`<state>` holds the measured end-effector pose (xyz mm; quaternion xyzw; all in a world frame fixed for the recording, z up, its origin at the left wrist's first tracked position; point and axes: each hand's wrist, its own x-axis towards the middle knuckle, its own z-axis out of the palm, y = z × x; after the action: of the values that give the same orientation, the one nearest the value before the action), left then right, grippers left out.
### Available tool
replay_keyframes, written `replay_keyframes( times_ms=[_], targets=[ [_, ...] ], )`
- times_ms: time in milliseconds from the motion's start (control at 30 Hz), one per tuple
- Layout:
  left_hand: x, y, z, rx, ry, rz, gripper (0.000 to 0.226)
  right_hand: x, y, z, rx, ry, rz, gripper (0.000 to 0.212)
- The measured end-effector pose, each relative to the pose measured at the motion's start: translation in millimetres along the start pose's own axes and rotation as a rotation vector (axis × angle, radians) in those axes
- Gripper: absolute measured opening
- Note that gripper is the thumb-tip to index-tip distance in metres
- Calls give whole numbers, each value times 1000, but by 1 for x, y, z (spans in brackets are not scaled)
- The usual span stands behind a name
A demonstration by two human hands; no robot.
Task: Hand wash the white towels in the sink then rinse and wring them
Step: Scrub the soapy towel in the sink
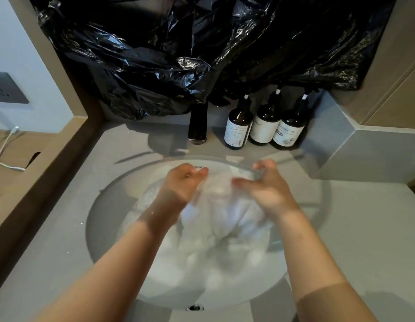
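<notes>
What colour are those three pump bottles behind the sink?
The bottles are dark brown with white labels; head view.

legible text: none | bottle labels (237, 133) right of faucet (197, 126): blurred | sink (104, 212) rim print in front of faucet: blurred

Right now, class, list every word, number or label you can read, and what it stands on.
Left bottle label: too blurred to read.
Middle bottle label: too blurred.
Right bottle label: too blurred.
Print on sink rim: too small.
None can be quoted.
</notes>
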<state>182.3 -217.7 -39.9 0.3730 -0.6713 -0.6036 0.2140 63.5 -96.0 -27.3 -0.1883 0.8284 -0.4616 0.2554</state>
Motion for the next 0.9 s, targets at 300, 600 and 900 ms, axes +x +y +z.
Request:
replay_keyframes(
  times_ms=[300, 600, 900],
  targets=[
    [-2, -26, 1, -25, -90, -305, 50, -10, 40, 46, -262, -352, 23, 79],
    [8, -22, -19, -194, 174, -183, 23, -5, 1, 34, 265, -18, -93, 16],
    [-26, -40, 31, -637, -208, -667, 27, -45, -81, -10, 931, -192, -231, 22]
  ],
)
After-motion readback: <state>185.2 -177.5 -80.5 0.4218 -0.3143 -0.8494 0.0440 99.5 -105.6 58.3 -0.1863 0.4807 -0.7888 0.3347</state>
